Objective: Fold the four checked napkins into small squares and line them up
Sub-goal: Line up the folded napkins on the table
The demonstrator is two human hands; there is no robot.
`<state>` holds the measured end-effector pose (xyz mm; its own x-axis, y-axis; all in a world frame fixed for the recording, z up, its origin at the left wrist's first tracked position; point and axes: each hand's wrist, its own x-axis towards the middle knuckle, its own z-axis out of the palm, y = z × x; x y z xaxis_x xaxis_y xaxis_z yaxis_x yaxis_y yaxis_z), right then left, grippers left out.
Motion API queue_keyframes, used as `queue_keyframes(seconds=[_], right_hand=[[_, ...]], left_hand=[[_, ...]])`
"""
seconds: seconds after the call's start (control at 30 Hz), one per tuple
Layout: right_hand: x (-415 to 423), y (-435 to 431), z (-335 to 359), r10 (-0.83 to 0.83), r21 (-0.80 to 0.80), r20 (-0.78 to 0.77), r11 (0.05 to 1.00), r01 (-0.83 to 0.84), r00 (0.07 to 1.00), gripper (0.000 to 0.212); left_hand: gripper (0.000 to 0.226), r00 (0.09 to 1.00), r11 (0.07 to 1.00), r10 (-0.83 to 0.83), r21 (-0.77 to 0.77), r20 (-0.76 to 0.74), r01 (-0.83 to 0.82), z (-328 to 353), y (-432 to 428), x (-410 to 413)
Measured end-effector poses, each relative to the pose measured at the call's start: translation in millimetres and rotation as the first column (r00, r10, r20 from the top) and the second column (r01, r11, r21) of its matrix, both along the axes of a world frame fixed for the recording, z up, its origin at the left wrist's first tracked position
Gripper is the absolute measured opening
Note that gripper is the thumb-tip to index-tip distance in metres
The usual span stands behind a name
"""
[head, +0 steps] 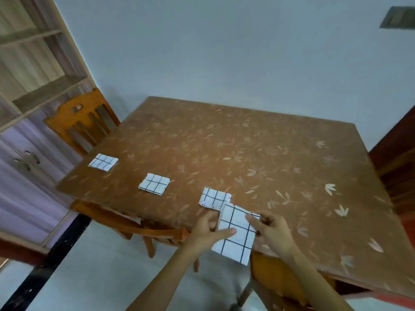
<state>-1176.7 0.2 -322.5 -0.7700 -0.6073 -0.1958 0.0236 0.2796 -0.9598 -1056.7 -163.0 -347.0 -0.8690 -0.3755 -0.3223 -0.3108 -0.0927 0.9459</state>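
- my left hand (207, 230) lies with its thumb flat across the near-left part of the fourth checked napkin (235, 234); my right hand (270, 227) pinches that napkin's far right edge between thumb and forefinger. both are clamped on this one cloth.
- the napkin sits between my hands, half-folded into an oblong. its long axis runs away from me, the near end hanging over the table's near edge, the far end just beside or touching the third folded square (215, 197); i cannot tell which.
- i judge the next fold must bring one short end onto the other, along that axis. the right hand already holds the far end, so it looks better placed to lead.
- out to the left and beyond my left hand, the second folded square (154, 183) and then the first folded square (103, 161) lie well apart in a slanting row.
- the table (258, 153) wears a brown cover with a leaf print; right of my right hand it is bare.
- further out: a wooden chair (85, 124) at the far left, a shelved cabinet (29, 90) behind it, a pale wall (224, 52).
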Motion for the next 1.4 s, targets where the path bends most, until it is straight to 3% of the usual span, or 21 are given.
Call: queue_keyframes(seconds=[0.1,0.2,0.3,0.4,0.47,0.67,0.87,0.93,1.03,1.13,1.2,1.3,1.4], right_hand=[[-21,3,-25,-0.154,0.008,0.13,0.988,0.154,0.979,0.009],[-36,11,-47,-0.174,0.095,0.215,0.983,0.157,0.961,0.005],[-53,16,-67,-0.149,0.168,0.246,0.98,0.109,0.958,0.018],[-72,12,-87,-0.103,0.249,0.256,0.968,0.038,0.961,0.017],[-84,10,-98,-0.166,0.268,0.251,0.959,0.096,0.954,0.024],[-106,9,-131,-0.362,0.339,0.208,0.898,0.28,0.909,0.014],[-117,4,-156,-0.386,0.438,0.106,0.846,0.306,0.916,0.015],[-119,1,-159,-0.401,0.459,0.101,0.831,0.315,0.911,0.009],[-121,-1,-159,-0.446,0.417,0.131,0.835,0.359,0.886,0.025],[-127,-3,-164,-0.355,0.469,-0.016,0.823,0.32,0.935,0.053],[-133,-7,-167,-0.176,0.531,-0.153,0.815,0.231,0.972,0.059],[-145,-22,-163,0.156,0.577,-0.241,0.817,0.012,0.958,0.052],[-153,-40,-152,0.218,0.498,-0.161,0.86,-0.112,0.963,0.022]], left_hand=[[0.031,0.993,0.998,-0.006,0.065,0.115,-0.001,-24,-12,-16],[0.019,0.985,1.0,0.002,0.023,0.174,-0.006,-48,-21,-45],[0.013,0.989,0.991,0.001,-0.131,0.146,0.019,-64,-27,-80],[0.023,0.99,0.981,-0.018,-0.186,0.139,0.044,-78,-34,-110],[0.035,0.982,0.971,-0.049,-0.223,0.183,0.09,-83,-38,-125],[0.058,0.913,0.968,-0.14,-0.14,0.383,0.207,-110,-38,-150],[0.047,0.919,0.92,-0.056,-0.338,0.391,0.2,-126,-26,-166],[0.045,0.924,0.915,-0.061,-0.348,0.377,0.203,-131,-28,-171],[0.039,0.93,0.917,-0.101,-0.329,0.354,0.225,-138,-33,-178],[0.027,0.918,0.898,-0.197,-0.311,0.345,0.31,-144,-40,-182],[0.023,0.906,0.882,-0.246,-0.309,0.344,0.357,-144,-43,-183],[0.021,0.884,0.842,-0.348,-0.31,0.313,0.441,-142,-45,-184],[0.023,0.884,0.825,-0.397,-0.326,0.247,0.462,-137,-45,-187]])
